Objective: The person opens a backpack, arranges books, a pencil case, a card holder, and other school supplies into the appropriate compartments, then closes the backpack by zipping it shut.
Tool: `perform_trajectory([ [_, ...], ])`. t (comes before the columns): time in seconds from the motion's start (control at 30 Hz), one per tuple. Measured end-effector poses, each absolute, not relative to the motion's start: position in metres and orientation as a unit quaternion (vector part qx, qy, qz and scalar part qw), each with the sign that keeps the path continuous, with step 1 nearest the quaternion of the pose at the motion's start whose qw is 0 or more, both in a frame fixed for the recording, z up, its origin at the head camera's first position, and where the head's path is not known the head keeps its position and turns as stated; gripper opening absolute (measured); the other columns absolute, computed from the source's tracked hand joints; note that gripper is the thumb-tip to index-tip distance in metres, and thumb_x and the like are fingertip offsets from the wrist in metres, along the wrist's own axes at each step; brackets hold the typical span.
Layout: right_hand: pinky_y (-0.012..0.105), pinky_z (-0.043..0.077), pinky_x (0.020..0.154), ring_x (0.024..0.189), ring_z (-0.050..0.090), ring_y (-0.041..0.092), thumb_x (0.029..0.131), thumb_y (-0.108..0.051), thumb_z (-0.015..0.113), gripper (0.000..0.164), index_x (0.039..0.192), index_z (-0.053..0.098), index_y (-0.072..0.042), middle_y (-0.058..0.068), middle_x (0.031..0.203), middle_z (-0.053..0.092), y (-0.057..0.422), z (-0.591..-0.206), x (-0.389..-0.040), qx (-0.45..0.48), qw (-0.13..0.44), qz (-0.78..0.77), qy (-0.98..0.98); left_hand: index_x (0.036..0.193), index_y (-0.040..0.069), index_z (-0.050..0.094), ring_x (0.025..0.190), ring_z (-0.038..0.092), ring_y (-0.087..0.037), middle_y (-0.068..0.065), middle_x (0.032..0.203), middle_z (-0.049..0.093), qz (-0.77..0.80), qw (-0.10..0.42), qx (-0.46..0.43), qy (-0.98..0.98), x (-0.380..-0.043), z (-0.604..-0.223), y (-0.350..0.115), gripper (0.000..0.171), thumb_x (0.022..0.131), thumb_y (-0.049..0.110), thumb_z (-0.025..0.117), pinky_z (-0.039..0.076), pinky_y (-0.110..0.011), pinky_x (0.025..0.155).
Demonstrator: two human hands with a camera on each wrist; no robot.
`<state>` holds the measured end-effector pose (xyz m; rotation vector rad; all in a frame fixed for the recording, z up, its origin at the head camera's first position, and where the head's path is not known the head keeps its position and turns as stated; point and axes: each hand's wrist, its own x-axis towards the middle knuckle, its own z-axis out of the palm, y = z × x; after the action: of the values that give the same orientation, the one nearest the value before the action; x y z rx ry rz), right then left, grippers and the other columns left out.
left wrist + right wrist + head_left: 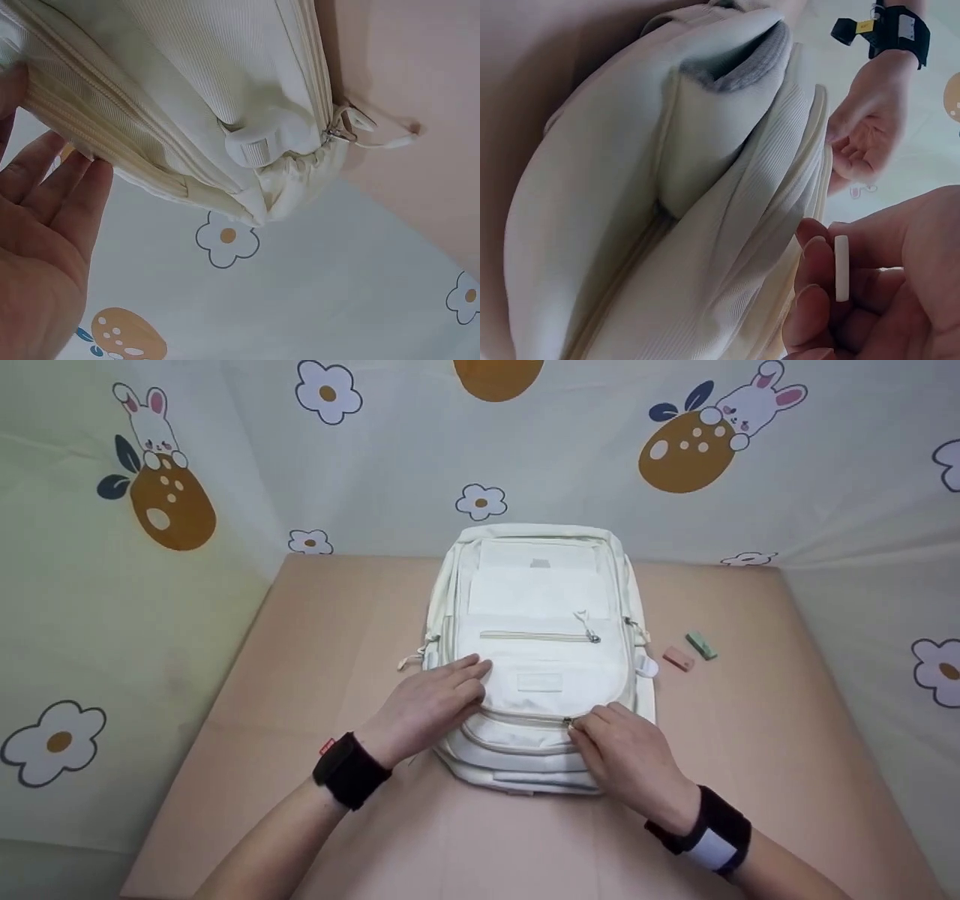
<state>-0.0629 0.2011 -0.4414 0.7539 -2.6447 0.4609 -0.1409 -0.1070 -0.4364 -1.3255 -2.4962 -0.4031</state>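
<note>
A cream backpack (540,600) lies front up on the table, its top toward the far wall. My right hand (630,754) pinches a zipper pull at the lower front pocket, by the zipper slider (568,721). The pale end of the pull (842,268) sticks out between thumb and fingers in the right wrist view. On the pocket's left side, my left hand (431,701) rests with fairly straight fingers. The left wrist view shows its fingertips (101,169) against the pocket's edge, near the zipper seam (112,94).
Right of the backpack lie a pink block (679,658) and a green block (701,645), both small. A white buckle (646,666) and a cord pull (409,661) stick out at the bag's sides. Patterned cloth (405,457) walls in the table (337,607).
</note>
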Motion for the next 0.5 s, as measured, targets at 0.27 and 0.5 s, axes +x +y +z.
perform_trajectory([
  [0.27,0.030,0.044,0.058,0.069,0.053,0.013,0.095,-0.016,0.071,0.006,0.089,0.071,-0.014,-0.007,0.077,0.060,0.168,-0.437,-0.071,0.309,0.197,0.146,-0.919,0.101,0.014,0.063,0.134,0.055,-0.026,-0.009,0.141,0.062,-0.167,0.171,-0.461,-0.854,-0.143,-0.439,-0.106,0.008,0.098,0.017,0.070,0.048,-0.039,0.105],
  [0.5,0.030,0.041,0.055,0.065,0.050,0.015,0.096,-0.023,0.069,0.015,0.083,0.069,-0.015,-0.006,0.072,0.056,0.153,-0.436,-0.077,0.339,0.200,0.112,-0.912,0.100,0.016,0.065,0.134,0.055,-0.026,-0.008,0.141,0.062,-0.171,0.171,-0.456,-0.856,-0.140,-0.442,-0.107,0.008,0.096,0.017,0.072,0.050,-0.040,0.102],
])
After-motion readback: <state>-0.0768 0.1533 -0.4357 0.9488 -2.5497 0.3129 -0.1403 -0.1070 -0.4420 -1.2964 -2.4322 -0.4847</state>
